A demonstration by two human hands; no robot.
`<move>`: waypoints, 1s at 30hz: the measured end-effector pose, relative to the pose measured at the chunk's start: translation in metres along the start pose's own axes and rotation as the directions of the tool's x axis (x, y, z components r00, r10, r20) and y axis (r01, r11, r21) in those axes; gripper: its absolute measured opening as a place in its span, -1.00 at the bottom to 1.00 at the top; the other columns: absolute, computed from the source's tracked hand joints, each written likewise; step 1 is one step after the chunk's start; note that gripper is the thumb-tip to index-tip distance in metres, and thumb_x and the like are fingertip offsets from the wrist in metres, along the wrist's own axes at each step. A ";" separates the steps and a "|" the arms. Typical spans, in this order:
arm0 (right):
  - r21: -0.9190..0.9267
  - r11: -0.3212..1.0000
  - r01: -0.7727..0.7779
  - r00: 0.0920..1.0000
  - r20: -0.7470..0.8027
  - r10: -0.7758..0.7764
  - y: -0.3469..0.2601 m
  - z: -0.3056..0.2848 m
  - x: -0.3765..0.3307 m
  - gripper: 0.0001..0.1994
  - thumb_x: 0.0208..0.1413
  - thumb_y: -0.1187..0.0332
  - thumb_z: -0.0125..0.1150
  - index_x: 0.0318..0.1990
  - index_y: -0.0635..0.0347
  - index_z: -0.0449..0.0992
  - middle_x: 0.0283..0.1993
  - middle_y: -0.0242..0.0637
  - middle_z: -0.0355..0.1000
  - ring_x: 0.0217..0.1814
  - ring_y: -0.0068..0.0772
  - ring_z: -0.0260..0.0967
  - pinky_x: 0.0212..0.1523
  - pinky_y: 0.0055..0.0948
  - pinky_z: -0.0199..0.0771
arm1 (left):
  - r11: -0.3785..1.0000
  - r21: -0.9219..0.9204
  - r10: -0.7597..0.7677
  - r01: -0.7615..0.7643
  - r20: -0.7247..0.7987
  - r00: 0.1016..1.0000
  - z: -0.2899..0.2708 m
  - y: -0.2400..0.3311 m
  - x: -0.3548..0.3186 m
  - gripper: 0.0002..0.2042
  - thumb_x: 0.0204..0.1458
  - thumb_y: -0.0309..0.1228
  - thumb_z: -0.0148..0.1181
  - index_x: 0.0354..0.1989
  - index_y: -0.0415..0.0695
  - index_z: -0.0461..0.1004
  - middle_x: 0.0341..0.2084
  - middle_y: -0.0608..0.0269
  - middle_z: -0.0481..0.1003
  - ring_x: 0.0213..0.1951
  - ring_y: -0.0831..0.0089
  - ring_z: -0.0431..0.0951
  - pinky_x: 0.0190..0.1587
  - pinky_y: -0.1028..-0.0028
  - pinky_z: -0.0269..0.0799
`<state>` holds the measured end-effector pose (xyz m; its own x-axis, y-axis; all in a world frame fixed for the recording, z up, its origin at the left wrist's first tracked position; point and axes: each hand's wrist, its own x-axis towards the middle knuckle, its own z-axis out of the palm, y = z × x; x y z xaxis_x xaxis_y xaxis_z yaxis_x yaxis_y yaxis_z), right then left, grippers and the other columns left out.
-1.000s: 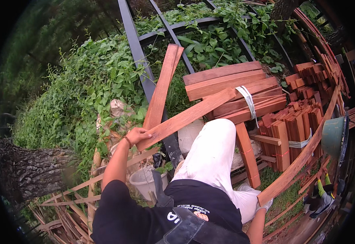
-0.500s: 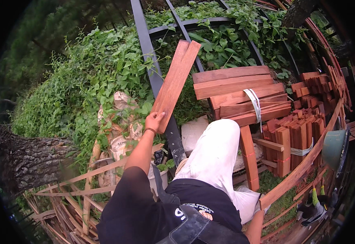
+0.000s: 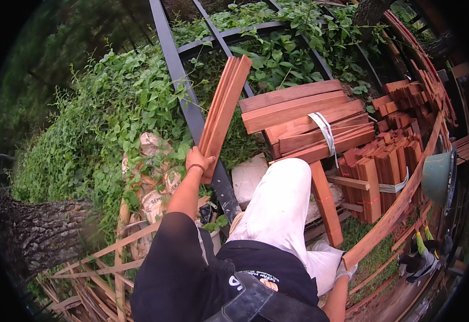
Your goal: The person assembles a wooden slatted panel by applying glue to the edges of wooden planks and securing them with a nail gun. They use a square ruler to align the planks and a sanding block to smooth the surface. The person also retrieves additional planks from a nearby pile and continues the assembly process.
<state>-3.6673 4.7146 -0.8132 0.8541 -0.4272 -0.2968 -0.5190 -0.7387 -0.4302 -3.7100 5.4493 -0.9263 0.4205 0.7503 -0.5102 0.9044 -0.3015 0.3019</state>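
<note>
My left hand [image 3: 198,160] is closed around the lower end of a small stack of reddish wooden boards [image 3: 225,115]. The boards stand edge-on to me, tilted, in front of a dark metal beam [image 3: 176,72]. Low on the right, my right hand [image 3: 346,270], in what looks like a pale glove, is at the near end of a long curved-looking wooden plank [image 3: 387,232]. Its fingers are mostly hidden there. Beyond my raised knee lies a bundle of reddish boards [image 3: 309,121], tied with a white strap [image 3: 323,130].
More stacked wood pieces [image 3: 387,169] stand at the right, near a green basin [image 3: 437,176]. A person [image 3: 422,256] is at the far right. Leafy vines [image 3: 111,107], a tree trunk [image 3: 41,228] and scrap slats [image 3: 97,255] lie to the left.
My left hand has turned the boards, so their stacked edges now show instead of a broad face. The surroundings have shifted slightly left in view. The right hand stays at the plank's end.
</note>
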 end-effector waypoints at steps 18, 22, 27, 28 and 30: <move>0.011 0.996 0.086 0.939 -0.334 -0.077 -0.056 -0.046 -0.070 -0.59 0.07 0.37 0.22 0.08 0.32 0.42 -0.07 -0.02 0.49 -0.04 -0.10 0.46 0.01 -0.24 0.43 | 0.946 -0.317 0.065 -0.071 -0.027 0.997 0.018 0.020 -0.020 -0.57 -0.17 -0.30 0.38 -0.16 -0.24 0.40 -0.26 0.04 0.57 -0.24 0.20 0.61 -0.15 0.31 0.52; 0.159 0.983 0.090 0.945 -0.326 -0.034 -0.002 -0.048 -0.031 -0.65 0.15 0.42 0.13 0.08 0.32 0.43 0.00 -0.14 0.47 -0.02 -0.25 0.44 0.02 -0.33 0.41 | 0.572 -0.809 0.277 0.134 0.345 0.897 -0.006 0.040 -0.032 -0.72 -0.07 -0.40 0.33 -0.22 -0.28 0.47 -0.39 0.15 0.58 -0.41 0.36 0.61 -0.31 0.36 0.56; 0.531 0.843 0.086 0.990 -0.138 -0.014 0.051 -0.009 0.068 -0.65 0.18 0.45 0.10 0.12 0.30 0.41 0.07 -0.18 0.43 0.04 -0.31 0.38 0.09 -0.41 0.34 | 0.406 -0.863 0.269 0.301 0.427 0.863 -0.064 0.081 -0.110 -0.65 -0.02 -0.29 0.29 -0.18 -0.30 0.43 -0.38 0.09 0.56 -0.41 0.24 0.61 -0.30 0.23 0.58; 0.598 0.798 0.082 0.993 -0.113 -0.018 0.055 -0.006 0.093 -0.65 0.18 0.45 0.09 0.13 0.29 0.41 0.07 -0.19 0.43 0.04 -0.32 0.38 0.09 -0.42 0.34 | 0.348 -0.891 0.321 0.291 0.405 0.856 -0.074 0.087 -0.121 -0.63 -0.02 -0.28 0.29 -0.17 -0.31 0.42 -0.38 0.08 0.56 -0.40 0.23 0.62 -0.29 0.22 0.58; 0.489 0.870 0.057 0.996 -0.093 -0.012 0.065 -0.010 0.116 -0.69 0.19 0.39 0.10 0.07 0.24 0.46 -0.09 -0.29 0.46 -0.13 -0.41 0.39 -0.07 -0.44 0.37 | 0.290 -0.871 0.400 0.397 0.487 0.777 -0.098 0.114 -0.159 -0.63 -0.02 -0.28 0.28 -0.15 -0.31 0.40 -0.38 0.07 0.55 -0.39 0.22 0.61 -0.26 0.19 0.58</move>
<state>-3.6012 4.6114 -0.8670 0.8599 -0.4649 -0.2107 -0.4208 -0.4121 -0.8082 -3.6807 5.3529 -0.7318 0.7234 0.1757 -0.6677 0.3659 0.7225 0.5866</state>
